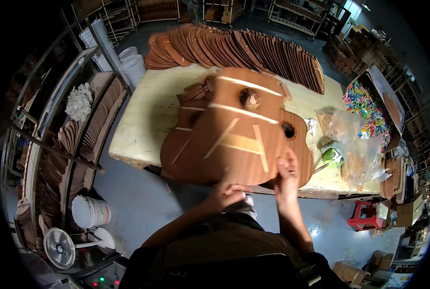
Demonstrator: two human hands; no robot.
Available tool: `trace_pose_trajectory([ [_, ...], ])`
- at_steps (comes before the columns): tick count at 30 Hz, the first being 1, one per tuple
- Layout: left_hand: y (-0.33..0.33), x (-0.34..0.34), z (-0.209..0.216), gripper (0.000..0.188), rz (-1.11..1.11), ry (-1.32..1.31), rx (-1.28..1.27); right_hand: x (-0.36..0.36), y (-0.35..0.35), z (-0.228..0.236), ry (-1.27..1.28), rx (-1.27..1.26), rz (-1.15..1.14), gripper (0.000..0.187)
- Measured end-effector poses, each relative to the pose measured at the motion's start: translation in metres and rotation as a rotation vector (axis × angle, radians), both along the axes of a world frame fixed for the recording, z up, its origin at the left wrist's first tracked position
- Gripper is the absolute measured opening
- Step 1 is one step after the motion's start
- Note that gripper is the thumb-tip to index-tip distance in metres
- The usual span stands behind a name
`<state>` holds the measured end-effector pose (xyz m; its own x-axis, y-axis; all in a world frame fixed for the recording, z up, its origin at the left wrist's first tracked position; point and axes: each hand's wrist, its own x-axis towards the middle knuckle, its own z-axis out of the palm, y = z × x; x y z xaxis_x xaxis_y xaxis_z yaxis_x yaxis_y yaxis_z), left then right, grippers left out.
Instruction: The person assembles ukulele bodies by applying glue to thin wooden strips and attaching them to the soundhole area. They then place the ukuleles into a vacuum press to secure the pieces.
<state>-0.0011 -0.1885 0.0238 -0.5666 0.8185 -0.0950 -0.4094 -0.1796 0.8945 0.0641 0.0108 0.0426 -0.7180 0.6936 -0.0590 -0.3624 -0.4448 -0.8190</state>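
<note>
A reddish-brown guitar soundboard [234,125] with a round sound hole and pale wooden braces is tilted up over the table. My left hand [227,193] holds its lower edge, fingers curled and slightly blurred. At its lower right edge, my right hand [287,173] grips it between thumb and fingers. Beneath lie more soundboards: one shows its sound hole at the right [301,139], another its braces at the left [175,153]. Small wood pieces [199,90] rest on the left one, and a wood scrap [253,100] shows at the held board's hole.
A long row of stacked wooden plates [234,48] stands along the far side of the pale table [138,115]. On the right are a green-and-white roll [333,154], clear plastic bags [354,139] and a bin of colourful clips [366,108]. Shelving [92,125] stands left, a red stool [364,216] right.
</note>
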Motion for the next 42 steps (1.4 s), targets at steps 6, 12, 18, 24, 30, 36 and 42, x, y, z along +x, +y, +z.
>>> trace_pose_trajectory([
  [6, -0.105, -0.052, -0.059, 0.026, 0.638, 0.077, -0.232, -0.062, -0.057, -0.026, -0.482, 0.805, 0.108, 0.038],
  [12, -0.123, -0.072, -0.078, 0.038, 0.642, -0.204, -0.078, -0.091, -0.063, -0.041, -0.763, 1.135, 0.086, 0.037],
  [18, -0.128, -0.076, -0.086, 0.055, 0.597, -0.268, 0.003, -0.087, -0.057, -0.052, -0.628, 1.113, 0.008, 0.034],
  [24, -0.136, -0.086, -0.044, 0.073, 0.374, -0.268, 0.140, -0.076, -0.084, -0.066, -0.083, 0.304, 0.273, 0.066],
  [30, -0.191, -0.149, -0.098, 0.069, 0.333, 0.318, -0.093, -0.018, -0.101, -0.008, -0.051, -0.072, 0.042, 0.074],
  [36, -0.143, -0.169, 0.000, 0.076, -0.175, -0.245, 0.116, 0.083, -0.162, -0.025, -0.021, 0.026, -0.443, 0.077],
  [42, -0.115, -0.111, 0.012, 0.081, -0.777, -0.099, -0.020, 0.169, -0.381, -0.028, -0.041, -0.187, -1.212, 0.081],
])
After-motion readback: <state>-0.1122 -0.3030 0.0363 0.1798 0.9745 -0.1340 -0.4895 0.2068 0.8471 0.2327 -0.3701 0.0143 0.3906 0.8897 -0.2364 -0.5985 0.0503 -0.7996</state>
